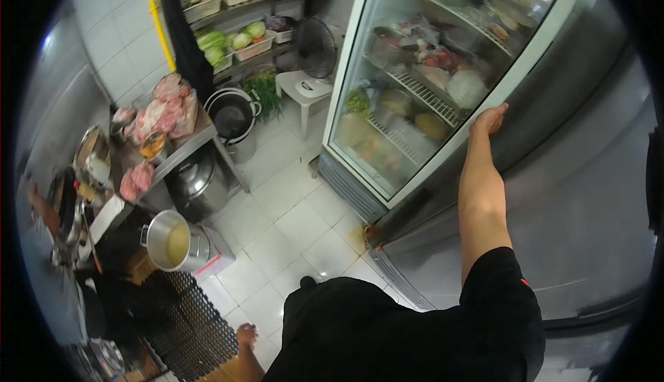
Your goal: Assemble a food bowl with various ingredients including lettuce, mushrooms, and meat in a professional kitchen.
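Observation:
My right arm stretches forward to a tall glass-door refrigerator (400, 201). My right hand (490, 119) is closed on the right edge of its pale door frame; the fingertips are partly hidden. Through the glass I see shelves with bagged food (465, 90), a metal pot (395, 102) and leafy greens (358, 102). Low at my left side hangs my left hand (247, 335), fingers loosely curled, with nothing visible in it. The tiled floor (304, 233) lies between it and the refrigerator.
Raw meat (166, 112) is piled on a steel table at the left. A pot of pale liquid (176, 242) stands below, beside a black mat (194, 326). Another person (48, 278) is at the far left. A fan (315, 48) on a stool and vegetable baskets (253, 48) stand behind.

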The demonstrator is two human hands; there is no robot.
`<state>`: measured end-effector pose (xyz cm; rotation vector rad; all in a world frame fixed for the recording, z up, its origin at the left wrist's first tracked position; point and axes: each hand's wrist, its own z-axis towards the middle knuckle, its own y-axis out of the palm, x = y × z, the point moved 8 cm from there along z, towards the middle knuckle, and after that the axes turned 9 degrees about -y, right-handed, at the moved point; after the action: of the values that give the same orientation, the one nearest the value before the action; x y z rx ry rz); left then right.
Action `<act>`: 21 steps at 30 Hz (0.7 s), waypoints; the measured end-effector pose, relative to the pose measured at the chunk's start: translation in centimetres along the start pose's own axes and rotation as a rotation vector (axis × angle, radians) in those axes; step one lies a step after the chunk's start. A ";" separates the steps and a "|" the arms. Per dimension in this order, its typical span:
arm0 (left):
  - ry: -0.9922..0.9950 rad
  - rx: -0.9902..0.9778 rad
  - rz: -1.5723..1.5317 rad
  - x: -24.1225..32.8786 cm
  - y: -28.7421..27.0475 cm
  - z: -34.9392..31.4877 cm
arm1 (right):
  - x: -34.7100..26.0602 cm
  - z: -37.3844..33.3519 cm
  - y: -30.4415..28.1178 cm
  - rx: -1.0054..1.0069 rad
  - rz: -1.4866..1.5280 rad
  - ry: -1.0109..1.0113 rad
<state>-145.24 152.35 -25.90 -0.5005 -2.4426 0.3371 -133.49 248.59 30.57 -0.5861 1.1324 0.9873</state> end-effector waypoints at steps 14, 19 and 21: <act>1.110 -0.567 0.452 50.4 24.4 -21.2 | -3.9 -25.9 -7.5 -0.612 0.782 0.138; 1.377 -0.336 0.457 54.6 27.3 -27.0 | 9.5 -26.8 -0.1 -0.968 0.127 0.126; 1.030 -0.137 0.011 55.2 24.2 -22.4 | 13.9 -27.4 3.9 -1.109 -0.123 0.076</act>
<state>-165.63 200.35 11.67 -0.5595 -1.4599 -0.0925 -148.40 233.04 8.33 -1.5588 0.5097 1.4577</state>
